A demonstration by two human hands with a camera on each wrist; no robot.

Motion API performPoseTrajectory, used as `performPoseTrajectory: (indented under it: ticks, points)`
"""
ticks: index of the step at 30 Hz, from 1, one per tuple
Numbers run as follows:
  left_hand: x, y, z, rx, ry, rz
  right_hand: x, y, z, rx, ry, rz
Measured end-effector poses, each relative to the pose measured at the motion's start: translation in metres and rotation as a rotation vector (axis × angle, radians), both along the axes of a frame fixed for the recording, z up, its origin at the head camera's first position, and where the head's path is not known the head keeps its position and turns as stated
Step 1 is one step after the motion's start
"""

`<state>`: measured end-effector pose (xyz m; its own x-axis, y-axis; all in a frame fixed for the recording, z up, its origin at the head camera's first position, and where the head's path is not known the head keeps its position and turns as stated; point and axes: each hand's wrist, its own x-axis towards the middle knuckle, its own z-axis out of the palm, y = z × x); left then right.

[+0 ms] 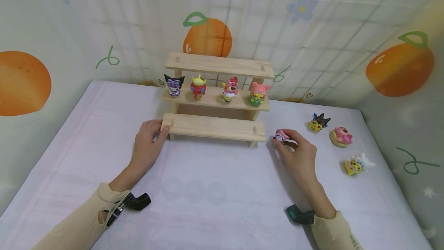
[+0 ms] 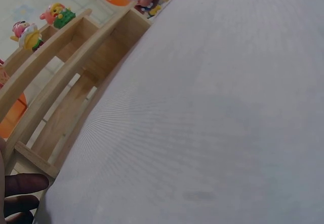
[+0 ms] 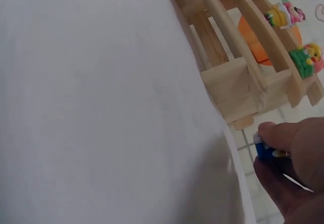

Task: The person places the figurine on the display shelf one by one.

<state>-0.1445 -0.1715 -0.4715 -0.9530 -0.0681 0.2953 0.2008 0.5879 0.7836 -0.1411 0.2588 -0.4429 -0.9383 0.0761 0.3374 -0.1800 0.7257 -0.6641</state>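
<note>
A three-tier wooden display shelf (image 1: 213, 127) stands on the white cloth. My left hand (image 1: 147, 144) grips the left end of its lowest tier, thumb at the front corner. Between thumb and fingertips my right hand (image 1: 301, 159) pinches a small pink-and-purple figurine (image 1: 280, 136), just off the shelf's right end. Its blue and white underside (image 3: 263, 150) shows in the right wrist view. On the middle tier stand a purple figurine with black ears (image 1: 174, 86), a green-headed alien figurine (image 1: 198, 86), a pink-and-yellow figurine (image 1: 229, 89) and a pink-hooded figurine (image 1: 257, 93).
To the right on the cloth lie a yellow figurine with a black hood (image 1: 317, 123), a pink bear figurine (image 1: 342, 137) on a round base, and a yellow figurine with white (image 1: 356, 165). A fruit-printed curtain (image 1: 138, 30) hangs behind the shelf.
</note>
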Motion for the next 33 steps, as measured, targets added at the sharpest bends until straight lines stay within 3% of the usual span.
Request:
performPoseTrajectory:
  ticks: [15, 33]
  points:
    - [0.002, 0.002, 0.003, -0.011, -0.008, 0.004, 0.007, -0.03, 0.021, -0.033, 0.08, 0.049]
    - [0.002, 0.001, 0.002, -0.001, 0.002, 0.006, 0.006, -0.039, 0.02, -0.085, 0.084, 0.067]
